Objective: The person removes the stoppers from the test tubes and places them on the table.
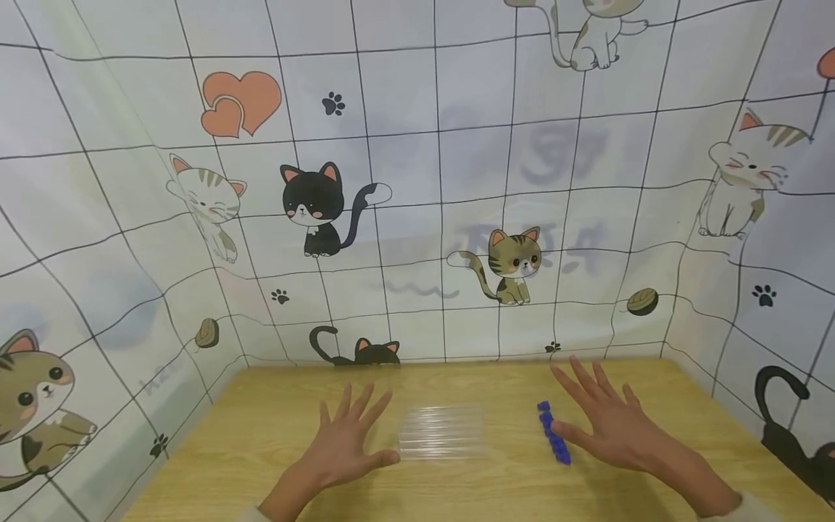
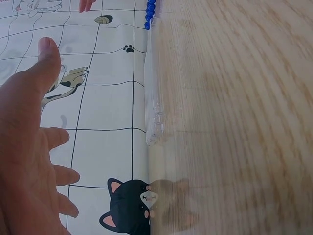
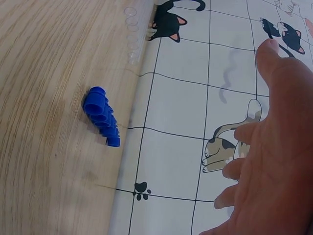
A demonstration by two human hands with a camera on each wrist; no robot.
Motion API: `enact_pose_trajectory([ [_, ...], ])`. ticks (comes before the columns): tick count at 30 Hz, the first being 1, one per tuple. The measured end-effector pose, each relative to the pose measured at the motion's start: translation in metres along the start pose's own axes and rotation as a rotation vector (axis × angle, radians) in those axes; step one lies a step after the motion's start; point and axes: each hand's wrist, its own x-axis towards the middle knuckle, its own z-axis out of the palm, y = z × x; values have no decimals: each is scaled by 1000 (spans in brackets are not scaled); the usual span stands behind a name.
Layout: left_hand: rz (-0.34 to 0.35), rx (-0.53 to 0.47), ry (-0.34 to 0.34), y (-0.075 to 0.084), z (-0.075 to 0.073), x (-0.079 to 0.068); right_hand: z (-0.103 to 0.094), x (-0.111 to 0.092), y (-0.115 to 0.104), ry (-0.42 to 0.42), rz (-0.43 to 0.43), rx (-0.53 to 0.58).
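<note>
Several clear test tubes point(image 1: 441, 433) lie side by side on the table, in the middle of the head view. To their right, several blue caps point(image 1: 554, 437) form a slanting row, and their hollow openings show in the right wrist view, where the caps point(image 3: 101, 111) sit close together. My left hand point(image 1: 343, 444) hovers left of the tubes with its fingers spread and holds nothing. Spread in the same way, my right hand point(image 1: 616, 433) is over the table just right of the caps; its thumb overlaps them in the head view. Neither palm carries anything in the wrist views.
The wooden table point(image 1: 496, 493) has a light grain. A white cloth point(image 1: 404, 167) printed with cats and grid lines rises behind it and along both sides.
</note>
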Motion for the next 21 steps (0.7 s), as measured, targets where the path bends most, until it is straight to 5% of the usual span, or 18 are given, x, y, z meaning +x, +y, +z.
enact_pose_trajectory([
  [4, 2, 6, 5, 1, 2, 1, 0, -1, 1, 1, 0, -7],
  [5, 64, -25, -1, 12, 11, 17, -10, -22, 7, 20, 59, -30],
  [10, 365, -193, -39, 88, 53, 82, -55, -136, 12, 99, 353, -119],
  [15, 629, -446, -114, 182, 75, 110, -75, -227, -29, 169, 621, -115],
  [18, 738, -563, -156, 213, 75, 109, -68, -235, -62, 165, 696, -100],
  [21, 800, -612, -160, 201, 72, 112, -49, -196, -84, 71, 688, -106],
])
